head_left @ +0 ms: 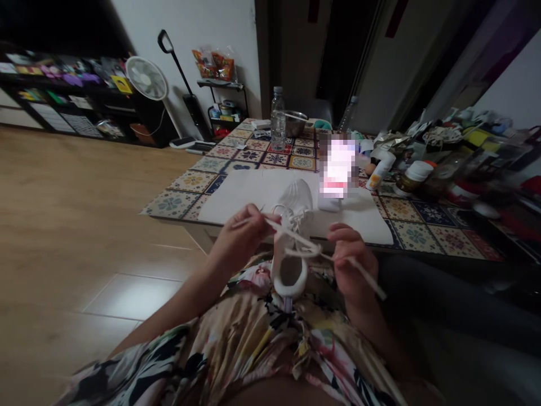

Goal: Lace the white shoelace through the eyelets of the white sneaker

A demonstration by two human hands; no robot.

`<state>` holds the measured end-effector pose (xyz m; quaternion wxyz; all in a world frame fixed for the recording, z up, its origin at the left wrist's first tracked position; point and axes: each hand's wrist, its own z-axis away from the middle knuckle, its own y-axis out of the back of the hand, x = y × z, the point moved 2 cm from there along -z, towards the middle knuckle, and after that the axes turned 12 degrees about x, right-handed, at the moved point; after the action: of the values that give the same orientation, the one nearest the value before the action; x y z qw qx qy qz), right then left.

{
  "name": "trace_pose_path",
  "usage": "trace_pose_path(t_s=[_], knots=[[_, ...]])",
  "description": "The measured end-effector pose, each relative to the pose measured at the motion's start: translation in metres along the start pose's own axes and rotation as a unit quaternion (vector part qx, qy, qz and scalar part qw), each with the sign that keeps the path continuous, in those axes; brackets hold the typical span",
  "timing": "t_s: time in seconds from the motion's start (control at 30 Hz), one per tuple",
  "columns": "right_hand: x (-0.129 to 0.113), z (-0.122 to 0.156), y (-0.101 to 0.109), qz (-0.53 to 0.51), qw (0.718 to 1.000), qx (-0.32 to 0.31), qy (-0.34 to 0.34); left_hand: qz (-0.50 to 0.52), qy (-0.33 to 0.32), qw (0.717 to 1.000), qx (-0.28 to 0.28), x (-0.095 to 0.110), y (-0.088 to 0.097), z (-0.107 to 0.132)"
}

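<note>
The white sneaker (291,237) lies lengthwise in front of the person, its heel on the lap in the floral dress (253,338) and its toe up against the edge of the surface (422,225), over a white sheet (249,194) spread there. Propped at both ends like this, the shoe seems to steady itself, so neither hand has to grip it.

The left hand (240,234) has its fingers (257,217) pinched closed on one end of the lace (302,243), drawing it out to the left. The right hand (353,262) is curled shut around the other end, which runs out stiffly past the wrist. The two strands cross just above the shoe's opening, and the outward pull from both sides appears to hold that crossing taut and flat against the tongue.

Farther back on the patterned surface stand a water bottle (278,121) and a metal bowl (296,123), well apart from the shoe. A clutter of jars and packets crowds the right side.
</note>
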<state>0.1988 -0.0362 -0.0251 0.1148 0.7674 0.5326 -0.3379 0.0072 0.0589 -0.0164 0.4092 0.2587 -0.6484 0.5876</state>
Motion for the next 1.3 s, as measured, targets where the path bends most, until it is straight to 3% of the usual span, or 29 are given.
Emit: trace_pose_path(t_s=[0.13,0.23,0.37,0.5,0.57,0.67,0.8,0.87,1.0,1.13,1.3], knots=[[0.027,-0.009,0.014,-0.091,0.983,0.053,-0.153,0.126,0.079,0.985,0.082,0.002,0.016,-0.023],[0.043,-0.012,0.029,-0.111,0.978,0.034,-0.175,0.19,0.104,0.971,0.098,0.002,0.029,-0.033],[0.055,-0.005,0.044,-0.173,0.971,-0.076,-0.148,0.167,0.076,0.974,0.13,0.001,0.045,-0.045],[0.052,0.008,0.045,-0.197,0.953,-0.177,-0.144,0.082,0.007,0.989,0.122,-0.003,0.051,-0.051],[0.046,0.01,0.042,-0.183,0.946,-0.213,-0.16,0.005,-0.017,0.996,0.086,-0.006,0.05,-0.048],[0.039,0.004,0.036,-0.119,0.941,-0.251,-0.196,-0.161,-0.023,0.986,-0.028,-0.009,0.045,-0.038],[0.038,-0.007,0.026,0.034,0.944,-0.233,-0.231,-0.355,-0.059,0.912,-0.197,-0.004,0.037,-0.024],[0.038,-0.006,0.022,0.095,0.935,-0.247,-0.235,-0.407,-0.076,0.874,-0.254,-0.002,0.033,-0.02],[0.039,-0.002,0.02,0.132,0.918,-0.302,-0.221,-0.412,-0.104,0.856,-0.294,-0.004,0.029,-0.02],[0.037,-0.007,0.024,0.061,0.92,-0.325,-0.208,-0.385,-0.182,0.849,-0.313,0.0,0.031,-0.022],[0.036,-0.009,0.018,-0.053,0.947,-0.248,-0.196,-0.346,-0.22,0.861,-0.301,0.013,0.025,-0.017]])
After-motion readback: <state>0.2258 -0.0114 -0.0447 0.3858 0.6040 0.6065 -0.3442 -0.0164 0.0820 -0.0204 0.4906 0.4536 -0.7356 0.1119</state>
